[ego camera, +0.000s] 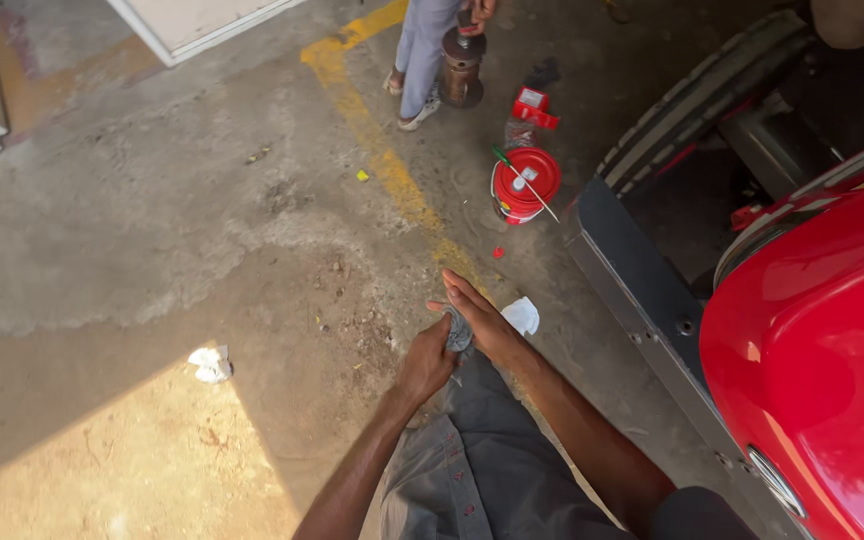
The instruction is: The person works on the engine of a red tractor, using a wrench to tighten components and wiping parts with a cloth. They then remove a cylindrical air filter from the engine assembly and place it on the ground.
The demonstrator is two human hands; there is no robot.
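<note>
A: Item one, grey rag (459,330): bunched small, low centre of view, above the concrete floor (152,230). Where does it sit in the grip?

B: I log it pinched between both hands. My left hand (426,362) is closed around its lower end; my right hand (482,318) lies over the upper end with the fingers (457,287) stretched out flat, more pressing than clasping. Most of the cloth is hidden between the palms.

A: Risks?

B: In my judgement, the right hand's loose hold could let the rag slip to the gritty floor and pick up dirt. It could also smear grime onto the grey shirt (472,480) just below.

A: Surroundings, outward?

B: White crumpled paper (522,315) just right of the hands; another white scrap (211,364) well left. Red bucket (524,185) farther off with a thin rod across its lid. Red vehicle body (822,350) near right, tyre (702,95) beyond. Another person's legs (422,60) far, beside a brown cylinder (462,65).
</note>
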